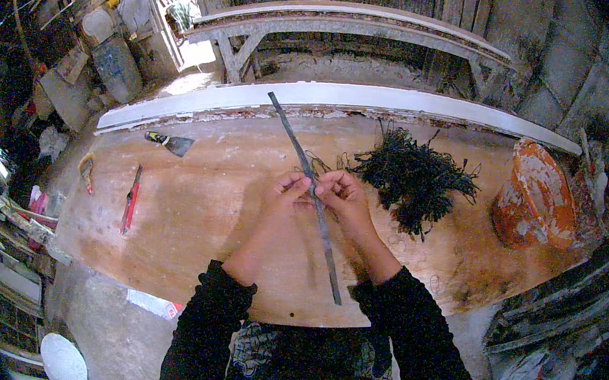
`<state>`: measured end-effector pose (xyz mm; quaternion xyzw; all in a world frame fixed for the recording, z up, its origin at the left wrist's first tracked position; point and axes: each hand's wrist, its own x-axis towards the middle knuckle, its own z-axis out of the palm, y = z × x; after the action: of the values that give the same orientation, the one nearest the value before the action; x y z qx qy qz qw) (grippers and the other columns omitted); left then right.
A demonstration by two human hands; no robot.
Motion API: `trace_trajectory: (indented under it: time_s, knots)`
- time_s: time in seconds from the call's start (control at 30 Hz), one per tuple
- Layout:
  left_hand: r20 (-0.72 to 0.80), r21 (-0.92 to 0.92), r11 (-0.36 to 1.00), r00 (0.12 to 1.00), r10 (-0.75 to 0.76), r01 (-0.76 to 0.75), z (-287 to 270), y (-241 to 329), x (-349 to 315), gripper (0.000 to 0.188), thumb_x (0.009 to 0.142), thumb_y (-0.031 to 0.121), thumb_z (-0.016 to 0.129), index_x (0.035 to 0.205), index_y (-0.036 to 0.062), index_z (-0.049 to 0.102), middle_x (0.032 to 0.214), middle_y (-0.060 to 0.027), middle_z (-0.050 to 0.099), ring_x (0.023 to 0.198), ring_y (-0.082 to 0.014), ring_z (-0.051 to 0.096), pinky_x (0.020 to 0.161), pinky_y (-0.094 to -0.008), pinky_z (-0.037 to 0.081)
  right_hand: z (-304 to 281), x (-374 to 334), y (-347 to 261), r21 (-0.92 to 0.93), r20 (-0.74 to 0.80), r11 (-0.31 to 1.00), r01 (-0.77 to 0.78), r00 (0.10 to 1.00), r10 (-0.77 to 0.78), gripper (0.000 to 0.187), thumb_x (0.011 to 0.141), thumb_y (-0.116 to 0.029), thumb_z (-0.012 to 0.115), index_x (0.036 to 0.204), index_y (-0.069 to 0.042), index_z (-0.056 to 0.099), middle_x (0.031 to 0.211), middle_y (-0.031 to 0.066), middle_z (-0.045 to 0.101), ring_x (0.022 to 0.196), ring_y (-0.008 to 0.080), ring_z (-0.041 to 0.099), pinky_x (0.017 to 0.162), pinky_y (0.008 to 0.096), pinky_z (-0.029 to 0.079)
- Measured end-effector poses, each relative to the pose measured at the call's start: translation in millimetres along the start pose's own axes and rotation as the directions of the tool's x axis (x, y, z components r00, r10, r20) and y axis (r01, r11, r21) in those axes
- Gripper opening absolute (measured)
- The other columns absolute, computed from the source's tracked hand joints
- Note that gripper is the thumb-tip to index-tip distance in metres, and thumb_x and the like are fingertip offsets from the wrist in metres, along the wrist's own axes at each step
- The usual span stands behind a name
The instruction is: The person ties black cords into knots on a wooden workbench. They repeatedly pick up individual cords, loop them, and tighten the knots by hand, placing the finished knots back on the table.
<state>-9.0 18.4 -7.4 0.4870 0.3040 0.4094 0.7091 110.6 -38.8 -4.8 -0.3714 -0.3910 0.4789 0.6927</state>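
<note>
A long, narrow dark grey flat strip (324, 242) slants across the middle of the view, its far end tipped left and its near end toward me. My left hand (290, 189) pinches it near mid-length. Close beside, my right hand (343, 193) is closed on the same spot, thumb and fingertips together. Thin dark wire or cord loops show just beyond the fingers; whether they are held I cannot tell. Right of my right hand lies a tangled heap of black cord or wire ties (414, 177), its exact kind unclear.
A wooden tabletop (190, 230) carries a putty knife (170, 143), a brush (87, 171) and a red-handled tool (130, 201) at left. On the right, an orange container (535, 196) lies tipped, smeared white. A long white board (372, 98) runs along the back edge, with a bench (349, 29) beyond.
</note>
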Motion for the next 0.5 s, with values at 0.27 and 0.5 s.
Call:
trace_trajectory:
  time_s: [0.27, 0.5]
  knots:
    - [-0.017, 0.011, 0.996, 0.996, -0.090, 0.090, -1, 8, 1, 0.009, 0.079, 0.019, 0.052, 0.082, 0.0116, 0.050, 0.072, 0.0020, 0.052, 0.062, -0.0093, 0.049, 0.058, -0.0221, 0.041, 7, -7, -4, -0.186, -0.066, 0.982, 0.025, 0.997, -0.038, 0.009, 0.072, -0.005, 0.057, 0.081, -0.005, 0.054, 0.072, -0.0005, 0.055, 0.064, 0.0073, 0.049, 0.057, 0.0189, 0.039]
    - [-0.015, -0.106, 0.993, 0.998, 0.053, -0.054, -3, 3, 6, 0.016, 0.075, 0.020, 0.057, 0.084, 0.0078, 0.051, 0.072, -0.0014, 0.054, 0.058, -0.0105, 0.052, 0.051, -0.0216, 0.043, 10, -10, 1, -0.435, -0.059, 0.889, 0.144, 0.981, -0.188, 0.019, 0.066, -0.005, 0.064, 0.082, -0.004, 0.055, 0.074, 0.0007, 0.054, 0.061, 0.0083, 0.045, 0.057, 0.0199, 0.038]
